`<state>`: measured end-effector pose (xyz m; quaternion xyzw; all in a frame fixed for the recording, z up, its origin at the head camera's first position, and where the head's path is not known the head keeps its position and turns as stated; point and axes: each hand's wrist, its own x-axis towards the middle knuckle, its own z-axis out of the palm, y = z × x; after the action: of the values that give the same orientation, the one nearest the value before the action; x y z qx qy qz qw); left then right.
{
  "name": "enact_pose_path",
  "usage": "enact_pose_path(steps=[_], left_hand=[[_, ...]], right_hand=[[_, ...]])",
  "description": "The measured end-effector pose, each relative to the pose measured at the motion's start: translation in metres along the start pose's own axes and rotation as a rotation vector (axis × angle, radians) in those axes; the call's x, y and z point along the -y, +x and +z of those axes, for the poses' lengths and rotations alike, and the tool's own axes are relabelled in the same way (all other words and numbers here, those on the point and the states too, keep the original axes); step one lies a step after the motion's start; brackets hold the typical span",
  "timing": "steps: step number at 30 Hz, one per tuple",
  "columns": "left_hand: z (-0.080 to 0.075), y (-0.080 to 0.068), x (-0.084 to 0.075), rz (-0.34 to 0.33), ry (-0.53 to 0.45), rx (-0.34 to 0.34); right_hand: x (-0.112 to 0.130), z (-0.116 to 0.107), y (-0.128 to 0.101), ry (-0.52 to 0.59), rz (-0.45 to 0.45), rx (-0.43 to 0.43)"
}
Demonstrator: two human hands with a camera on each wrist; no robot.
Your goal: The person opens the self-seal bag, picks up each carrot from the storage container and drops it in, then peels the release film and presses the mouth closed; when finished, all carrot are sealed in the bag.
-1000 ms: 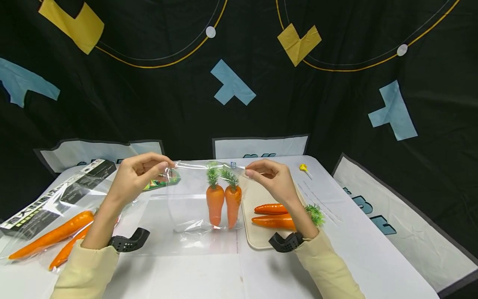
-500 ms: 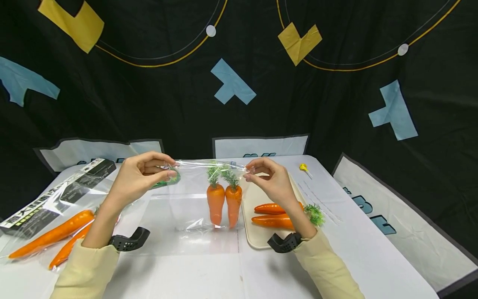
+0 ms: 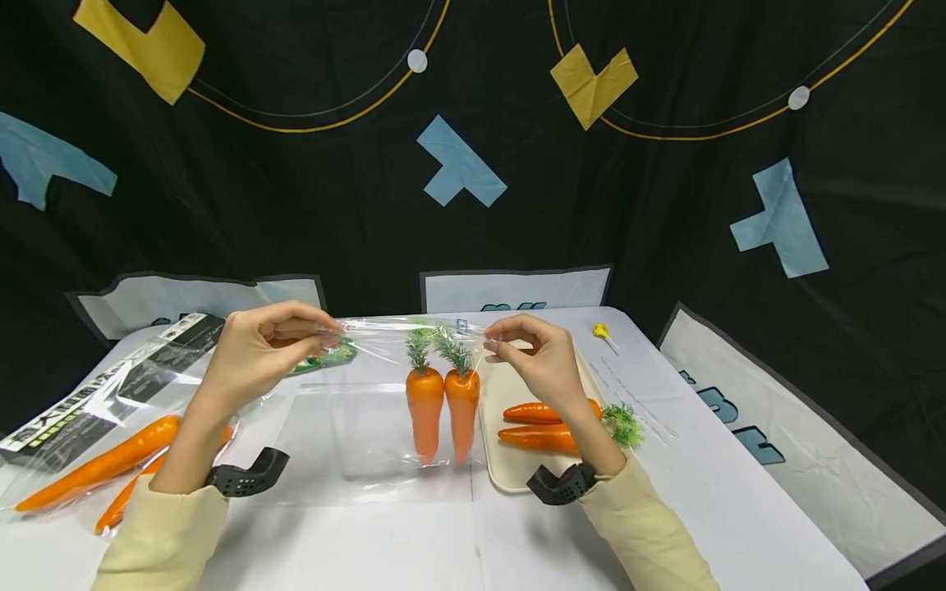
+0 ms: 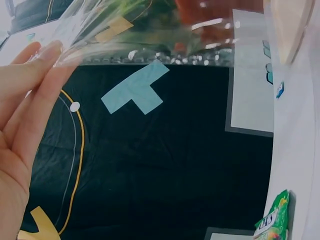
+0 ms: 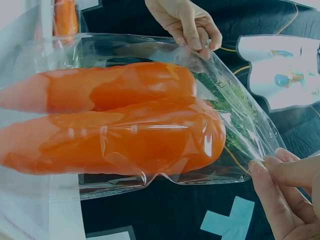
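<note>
A clear plastic bag (image 3: 369,427) hangs upright between my hands, with two carrots (image 3: 424,406) inside, their green tops upward. My left hand (image 3: 269,349) pinches the bag's upper left corner between thumb and fingers. At the upper right corner, my right hand (image 3: 538,357) pinches the film the same way. In the right wrist view the carrots (image 5: 165,135) fill the bag, and both hands grip its mouth edge. The left wrist view has my left hand (image 4: 25,115) on gathered film (image 4: 75,40).
Right of the bag, a beige tray (image 3: 510,476) bears more carrots (image 3: 543,437). Thin ties (image 3: 631,394) and a yellow-headed item (image 3: 602,332) lie beyond. Bagged carrots (image 3: 103,464) and a black box (image 3: 111,386) lie left. A green packet (image 3: 328,357) sits behind my left hand.
My left hand has shifted slightly left, and the bag's top edge looks pulled tauter. The carrots hang slightly lower in the bag. My right hand has barely moved.
</note>
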<state>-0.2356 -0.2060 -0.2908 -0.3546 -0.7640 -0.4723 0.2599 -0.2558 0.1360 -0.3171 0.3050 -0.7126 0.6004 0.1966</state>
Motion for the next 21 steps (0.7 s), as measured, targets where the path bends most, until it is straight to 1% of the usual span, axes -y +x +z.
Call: enact_pose_path(steps=[3,8,13,15,17,21], left_hand=[[0.000,0.000,-0.001,0.016,-0.006,0.011],[-0.002,0.001,-0.004,0.034,0.017,0.027],[-0.006,0.003,-0.005,0.052,0.003,0.025],[-0.010,0.004,-0.006,0.038,0.012,0.023],[-0.016,0.006,-0.006,0.019,0.044,0.023],[-0.032,0.008,-0.005,-0.035,0.125,0.025]], right_hand=[[0.000,-0.001,0.000,0.017,-0.001,-0.003],[0.005,-0.001,-0.001,0.043,0.016,-0.005],[0.027,0.002,0.002,0.015,0.008,0.005],[0.033,0.005,0.006,0.009,0.010,0.013],[0.032,0.009,0.011,0.010,0.015,0.022],[0.013,0.020,0.026,0.051,0.031,0.054]])
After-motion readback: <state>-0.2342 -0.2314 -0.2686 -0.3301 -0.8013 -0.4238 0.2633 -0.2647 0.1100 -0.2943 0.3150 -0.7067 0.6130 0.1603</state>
